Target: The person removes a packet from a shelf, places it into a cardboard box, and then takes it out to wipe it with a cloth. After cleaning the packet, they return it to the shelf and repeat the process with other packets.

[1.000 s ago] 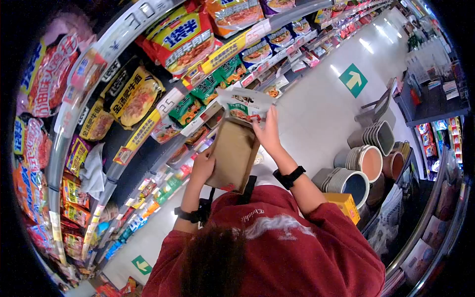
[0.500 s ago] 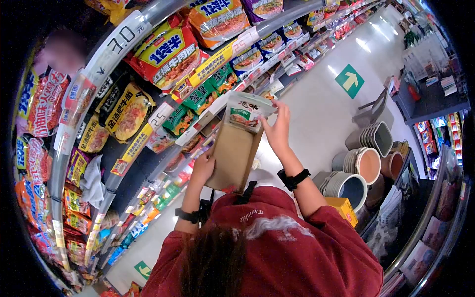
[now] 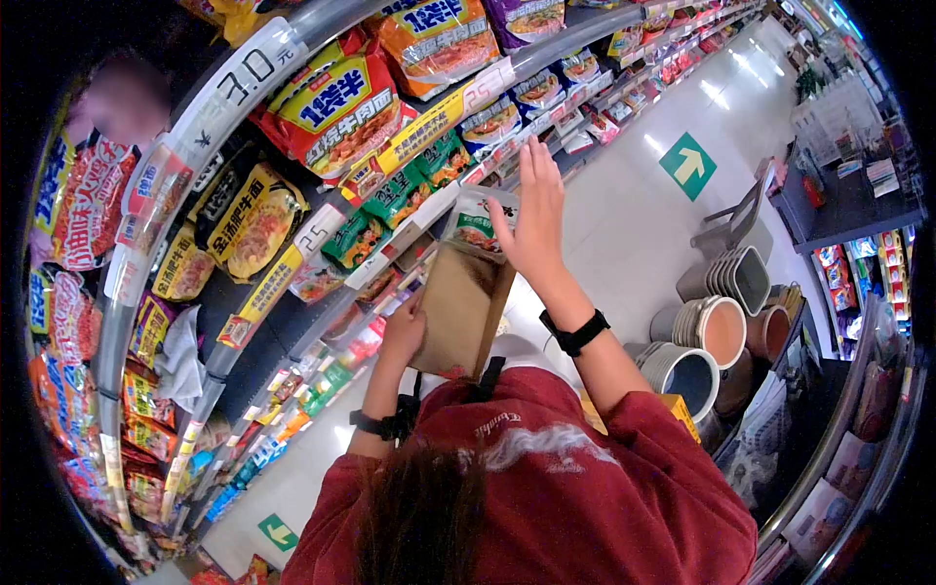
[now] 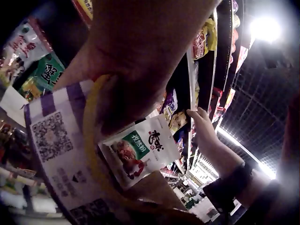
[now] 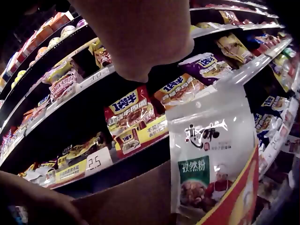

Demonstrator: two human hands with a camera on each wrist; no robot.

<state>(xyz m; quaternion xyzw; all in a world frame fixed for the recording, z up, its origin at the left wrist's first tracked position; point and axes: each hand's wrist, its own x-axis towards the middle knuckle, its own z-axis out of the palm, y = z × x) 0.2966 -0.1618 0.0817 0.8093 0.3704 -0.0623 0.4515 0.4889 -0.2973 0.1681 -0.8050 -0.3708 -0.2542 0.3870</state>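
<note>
My left hand [image 3: 402, 331] grips the left side of an open cardboard box [image 3: 456, 312], thumb at the rim. The box is plain brown inside; its outer wall [image 4: 51, 140] is purple and white with QR codes. One white pouch with a green label [image 5: 211, 154] stands at the box's far end, leaning on the end wall. Its front has a food picture and a figure in a red apron. My right hand [image 3: 538, 210], fingers straight and holding nothing, is raised beside the far end of the box, apart from the pouch.
Shelves of instant noodle packs [image 3: 351, 112] with price strips curve along the left and front. Stacked bins and pots [image 3: 721, 331] stand on the floor at right, with a yellow box [image 3: 680, 417] near my right elbow. A green arrow sign [image 3: 688, 166] marks the aisle floor.
My right hand was at the pouch's top edge; it has let go and moved up and away, fingers straightened. The pouch now sits at the box's far end. My left hand keeps its grip.
</note>
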